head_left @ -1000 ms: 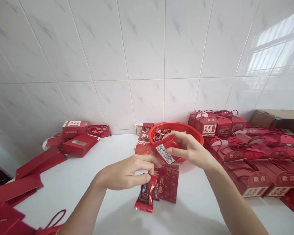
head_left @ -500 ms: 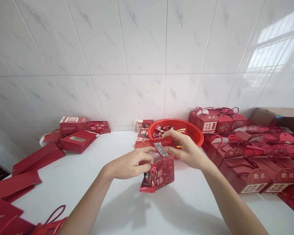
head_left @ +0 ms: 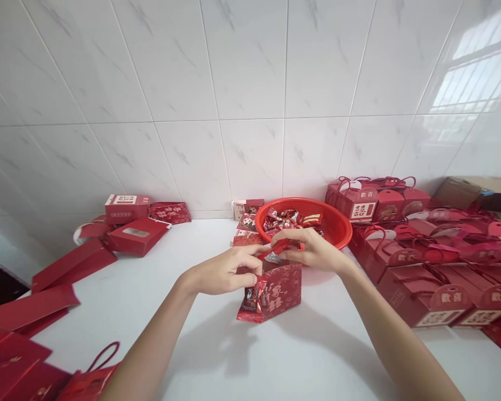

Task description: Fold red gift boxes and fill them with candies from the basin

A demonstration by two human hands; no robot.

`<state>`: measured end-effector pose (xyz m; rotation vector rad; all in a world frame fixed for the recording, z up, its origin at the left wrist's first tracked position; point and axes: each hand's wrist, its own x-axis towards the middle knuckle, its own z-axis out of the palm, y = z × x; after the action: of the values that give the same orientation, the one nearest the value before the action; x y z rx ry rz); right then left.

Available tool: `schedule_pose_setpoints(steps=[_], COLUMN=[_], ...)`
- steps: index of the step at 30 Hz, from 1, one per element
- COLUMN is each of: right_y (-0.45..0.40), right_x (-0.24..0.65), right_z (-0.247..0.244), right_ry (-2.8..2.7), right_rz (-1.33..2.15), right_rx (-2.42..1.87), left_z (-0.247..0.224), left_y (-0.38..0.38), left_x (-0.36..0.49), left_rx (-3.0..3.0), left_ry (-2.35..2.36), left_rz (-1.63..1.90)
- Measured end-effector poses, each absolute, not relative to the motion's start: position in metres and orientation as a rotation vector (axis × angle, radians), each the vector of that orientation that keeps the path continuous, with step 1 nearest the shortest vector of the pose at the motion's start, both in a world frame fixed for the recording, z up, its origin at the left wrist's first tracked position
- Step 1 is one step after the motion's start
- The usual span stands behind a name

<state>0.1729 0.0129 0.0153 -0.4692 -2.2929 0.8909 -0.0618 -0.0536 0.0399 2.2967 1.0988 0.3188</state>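
My left hand (head_left: 229, 271) is closed on a dark red wrapped candy (head_left: 251, 301), which hangs from its fingertips in front of a red box (head_left: 284, 291). Its upper fingers reach to the box's top. Over that box, my right hand (head_left: 307, 248) pinches a red packet (head_left: 274, 253) with a printed silver label. The box stands on the white table (head_left: 209, 356); its opening is partly hidden by the hands. Just behind them, a red basket (head_left: 338, 225) holds several wrapped sweets (head_left: 281, 220).
Rows of red gift boxes (head_left: 426, 289) with cord handles fill the right side, a cardboard box (head_left: 459, 195) behind them. Flat and folded red boxes (head_left: 75, 262) lie along the left. Printed cards (head_left: 247, 221) lie left of the basket, near the tiled wall (head_left: 250, 161).
My right hand has lowered the red packet toward the box's top, uncovering more of the basket. My left hand still holds the candy. The view has shifted slightly.
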Motion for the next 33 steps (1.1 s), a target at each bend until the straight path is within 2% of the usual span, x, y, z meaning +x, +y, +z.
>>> schedule_pose_setpoints(steps=[4,10,15,24,29,33], right_y=[0.007,-0.001,0.001,0.001,-0.002,-0.006], right_x=[0.179,0.178,0.172,0.179,0.186,0.185], right_z=[0.021,0.019,0.017,0.022,0.031,0.033], right_ry=[-2.476,-2.496,-2.481,-2.456,-2.439,-2.409], right_rz=[0.723,0.426,0.218,0.436,0.655,0.789], right_rx=[-0.544,-1.030,-1.136,-0.918,-0.711,-0.730], left_z=[0.040,0.035,0.034,0.033,0.025,0.016], left_y=[-0.054,-0.050,-0.050,-0.044,-0.043,-0.045], left_x=[-0.063,-0.063,-0.063,-0.063,-0.053,-0.040], left_rx=[2.278,2.255,2.258,2.121,2.104,2.100], left_ry=[1.083,1.116,1.112,1.184,1.217,1.340], left_rz=[0.302,0.306,0.337,0.520,0.785,0.922])
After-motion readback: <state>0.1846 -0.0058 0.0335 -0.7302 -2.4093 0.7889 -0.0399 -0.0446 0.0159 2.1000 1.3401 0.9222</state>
